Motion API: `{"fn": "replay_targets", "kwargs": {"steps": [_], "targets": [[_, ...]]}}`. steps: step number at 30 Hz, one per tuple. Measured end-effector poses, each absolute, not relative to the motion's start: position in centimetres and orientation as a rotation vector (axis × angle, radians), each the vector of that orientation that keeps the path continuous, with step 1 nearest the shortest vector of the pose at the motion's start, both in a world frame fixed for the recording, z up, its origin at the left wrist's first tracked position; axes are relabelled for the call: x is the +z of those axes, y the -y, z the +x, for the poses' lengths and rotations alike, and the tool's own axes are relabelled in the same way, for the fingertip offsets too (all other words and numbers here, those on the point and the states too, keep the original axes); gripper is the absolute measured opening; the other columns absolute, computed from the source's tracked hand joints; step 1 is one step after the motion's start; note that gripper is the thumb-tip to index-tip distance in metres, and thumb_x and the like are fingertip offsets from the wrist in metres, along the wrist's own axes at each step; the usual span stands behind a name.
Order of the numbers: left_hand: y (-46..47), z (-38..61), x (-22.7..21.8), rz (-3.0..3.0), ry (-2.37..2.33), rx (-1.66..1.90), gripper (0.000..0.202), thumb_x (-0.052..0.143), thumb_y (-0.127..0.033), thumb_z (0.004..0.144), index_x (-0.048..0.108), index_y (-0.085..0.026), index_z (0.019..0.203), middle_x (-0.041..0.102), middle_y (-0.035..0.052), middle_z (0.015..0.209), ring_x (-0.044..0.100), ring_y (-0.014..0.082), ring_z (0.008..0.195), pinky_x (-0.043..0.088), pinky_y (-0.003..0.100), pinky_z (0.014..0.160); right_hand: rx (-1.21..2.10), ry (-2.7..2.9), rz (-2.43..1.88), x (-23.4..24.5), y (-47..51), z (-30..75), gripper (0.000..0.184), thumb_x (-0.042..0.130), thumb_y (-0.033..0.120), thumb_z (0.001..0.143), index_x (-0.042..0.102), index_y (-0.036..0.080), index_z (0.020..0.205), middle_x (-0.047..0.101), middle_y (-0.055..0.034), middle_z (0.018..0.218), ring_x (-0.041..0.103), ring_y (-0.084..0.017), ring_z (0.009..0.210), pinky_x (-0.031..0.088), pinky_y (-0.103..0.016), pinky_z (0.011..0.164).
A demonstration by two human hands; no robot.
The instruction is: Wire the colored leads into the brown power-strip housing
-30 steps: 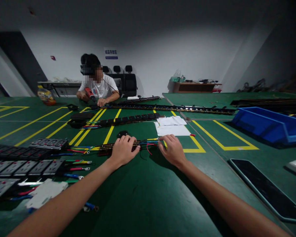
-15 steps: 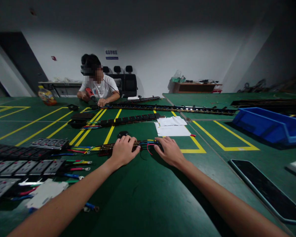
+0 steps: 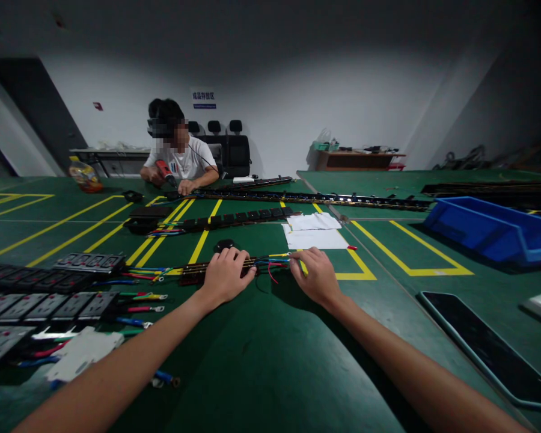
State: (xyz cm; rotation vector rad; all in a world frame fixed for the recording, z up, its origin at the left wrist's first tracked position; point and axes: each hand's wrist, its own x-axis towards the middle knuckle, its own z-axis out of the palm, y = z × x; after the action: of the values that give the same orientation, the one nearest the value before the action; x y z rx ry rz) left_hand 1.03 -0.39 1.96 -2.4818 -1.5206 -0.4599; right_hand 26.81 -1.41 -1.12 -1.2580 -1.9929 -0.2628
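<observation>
The left hand (image 3: 225,278) is curling its grip down over a dark, narrow socket strip with brass bars (image 3: 193,270), pressing it flat against the green matted desk (image 3: 270,361), apparently so the strip stays put while its far end is being worked. The right hand (image 3: 318,278) is closing its fingertips (image 3: 296,262) on the bundle of yellow, blue and red wires (image 3: 273,262) fanning out of that strip's end; the grip looks like a light pinch, though how many strands it is catching is too small to tell. The strip is lying crosswise just ahead of both hands, over a yellow painted line (image 3: 202,237).

A small black rounded part (image 3: 224,245) is sitting just beyond the left knuckles, and white paper sheets (image 3: 314,237) are lying just beyond the right hand. To the left, rows of grey socket modules with coloured leads (image 3: 49,297) are crowding the desk, leaving little room that way. Open green surface is stretching towards the body and between the forearms. Rightward, a dark flat panel (image 3: 482,343) is lying near the desk's edge, and a blue plastic bin (image 3: 491,231) is standing well apart. A person in a white shirt (image 3: 183,159) is sitting at the far side, holding a red tool (image 3: 165,171).
</observation>
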Motion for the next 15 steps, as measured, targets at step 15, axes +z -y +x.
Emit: {"fn": "replay_targets", "kwargs": {"steps": [15], "targets": [[0.48,1.13,2.16,-2.478,1.521,-0.447,0.035,0.050,-0.049,0.100,0.064,-0.020,0.114,0.066,0.0105,0.110,0.060,0.0284,0.103,0.046,0.041,0.083,-0.243,1.944,-1.234,-1.24,1.19,26.90,0.022,0.049,0.027,0.102,0.069,0.019,0.106,0.075,-0.0091,0.099,0.062,-0.025,0.093,0.044,-0.038,0.082]]}}
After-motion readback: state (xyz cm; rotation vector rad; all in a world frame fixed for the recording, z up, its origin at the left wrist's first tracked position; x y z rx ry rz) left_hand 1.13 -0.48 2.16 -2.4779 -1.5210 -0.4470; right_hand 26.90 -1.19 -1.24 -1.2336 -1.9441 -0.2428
